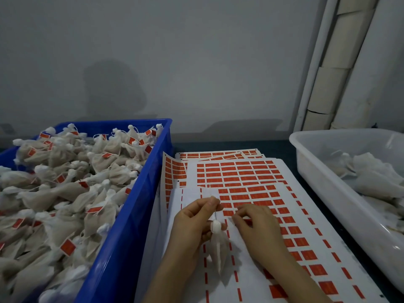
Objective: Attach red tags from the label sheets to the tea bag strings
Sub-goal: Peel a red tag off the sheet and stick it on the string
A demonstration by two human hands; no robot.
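- The left hand (196,217) is curled. Its thumb and forefinger pinch the thin white string (215,214) of a tea bag (218,250), and the bag's gathered, knotted neck sits against the lower fingers.
- The tea bag is a soft pouch of off-white, gauzy mesh. It tapers to a point and hangs over the near part of the top label sheet.
- The right hand (255,226) lies just beside the left, knuckles up. Its fingers are bent and their tips are down on the sheet among the tags. I cannot tell whether they have pinched a tag.
- The label sheets (249,278) are flat, smooth white paper, stacked loosely and fanned out on the counter between the two bins.
- On the top sheet the near-left rows are bare, with only narrow red slivers left in dashed lines.
- The red tags (240,171) are small matte rectangles in neat rows across the far and right parts of the sheets.
- At the left is a blue crate (122,226) of hard, glossy plastic with a thick rim. It is heaped with crumpled mesh tagged bags (65,193), red tags showing here and there.
- At the right is a white tub (328,182) of translucent plastic with rounded corners. It holds a few limp pale pouches (371,171).
- The counter (284,147) is dark and smooth.
- Behind it are a plain grey wall (196,62) and, to the right, a pale column (334,73) wrapped in jointed sections.
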